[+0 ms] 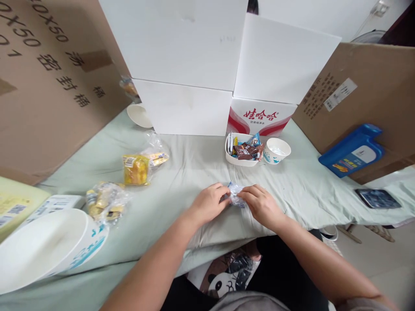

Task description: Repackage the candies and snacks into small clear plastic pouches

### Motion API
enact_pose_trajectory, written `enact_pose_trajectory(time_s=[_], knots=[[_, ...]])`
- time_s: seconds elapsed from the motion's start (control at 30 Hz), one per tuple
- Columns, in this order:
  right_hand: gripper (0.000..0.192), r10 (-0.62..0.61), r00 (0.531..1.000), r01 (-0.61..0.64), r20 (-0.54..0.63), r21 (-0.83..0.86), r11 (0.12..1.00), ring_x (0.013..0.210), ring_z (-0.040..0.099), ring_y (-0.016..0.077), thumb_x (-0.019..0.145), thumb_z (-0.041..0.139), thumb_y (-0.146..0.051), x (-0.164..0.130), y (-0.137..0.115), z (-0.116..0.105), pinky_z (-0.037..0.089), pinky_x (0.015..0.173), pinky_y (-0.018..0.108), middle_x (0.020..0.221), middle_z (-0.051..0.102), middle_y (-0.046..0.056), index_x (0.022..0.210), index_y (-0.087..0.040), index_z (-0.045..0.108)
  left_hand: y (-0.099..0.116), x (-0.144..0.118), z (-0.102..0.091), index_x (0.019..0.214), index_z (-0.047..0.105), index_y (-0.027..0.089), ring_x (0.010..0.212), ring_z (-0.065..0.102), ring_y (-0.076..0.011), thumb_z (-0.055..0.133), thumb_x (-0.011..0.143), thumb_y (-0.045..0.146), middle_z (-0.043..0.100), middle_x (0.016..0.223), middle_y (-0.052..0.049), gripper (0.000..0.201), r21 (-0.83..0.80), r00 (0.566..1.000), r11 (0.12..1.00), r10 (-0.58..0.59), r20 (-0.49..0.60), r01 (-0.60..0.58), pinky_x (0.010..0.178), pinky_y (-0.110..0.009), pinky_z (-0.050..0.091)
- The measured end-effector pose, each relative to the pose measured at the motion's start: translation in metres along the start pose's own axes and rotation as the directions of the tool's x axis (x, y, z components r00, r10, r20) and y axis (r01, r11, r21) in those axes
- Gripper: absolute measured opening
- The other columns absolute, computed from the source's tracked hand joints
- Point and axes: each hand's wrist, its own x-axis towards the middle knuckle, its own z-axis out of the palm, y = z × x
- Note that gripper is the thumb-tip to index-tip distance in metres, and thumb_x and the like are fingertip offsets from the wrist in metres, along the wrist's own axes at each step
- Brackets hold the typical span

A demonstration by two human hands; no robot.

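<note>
A small clear plastic wrapper with blue-purple print lies between my two hands, just above the pale green cloth. My left hand pinches its left side between thumb and fingers. From the right, my right hand grips the other side. Whether anything is inside the wrapper, I cannot tell. Beyond my hands stands a white tub filled with packaged snacks in brown, blue and yellow. Close on its right is a paper bowl with something whitish inside.
White boxes wall off the back; cardboard stands on both sides. To the left lie a yellow snack pack, a clear bag of snacks and a large paper bucket. A blue bottle and a phone are at right.
</note>
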Motion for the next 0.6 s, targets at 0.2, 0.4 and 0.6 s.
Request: enact_pose_trajectory(time_s=[0.2,0.4,0.6], knots=[[0.027,0.289,0.956,-0.293,-0.053,-0.159,0.943,0.091,0.061,0.0254,0.091,0.045,-0.012,-0.043,0.057,-0.004,0.052,0.082,0.042,0.099,0.069,0.011,0.104,-0.018,0.068,-0.002,0.002,0.009,0.078,0.056,0.018,0.083,0.062,-0.0144,0.053,0.081,0.014,0.063,0.105,-0.005,0.006,-0.262,0.991,0.965,-0.060,-0.121,0.026,0.074,-0.027,0.047],[0.025,0.314,0.926,-0.314,-0.210,0.037,0.949,0.107,0.058,0.0275,0.094,0.051,-0.032,-0.039,0.039,-0.006,0.050,0.091,0.048,0.113,0.064,0.012,0.112,-0.021,0.064,0.002,0.007,0.032,0.091,0.053,0.018,0.068,0.059,-0.0102,0.057,0.075,0.013,0.066,0.090,-0.001,0.018,-0.590,0.956,0.779,-0.292,-0.040,0.213,0.064,-0.023,0.048],[0.035,0.161,0.985,-0.149,-0.056,0.183,0.972,0.105,0.057,0.0281,0.086,0.066,-0.037,-0.003,0.000,0.014,0.052,0.088,0.049,0.116,0.062,0.012,0.118,-0.024,0.062,0.004,0.006,0.028,0.097,0.066,0.019,0.071,0.057,-0.0107,0.052,0.069,0.006,0.063,0.088,-0.001,0.033,-0.535,0.987,0.838,-0.155,-0.039,0.110,0.070,-0.025,0.048]])
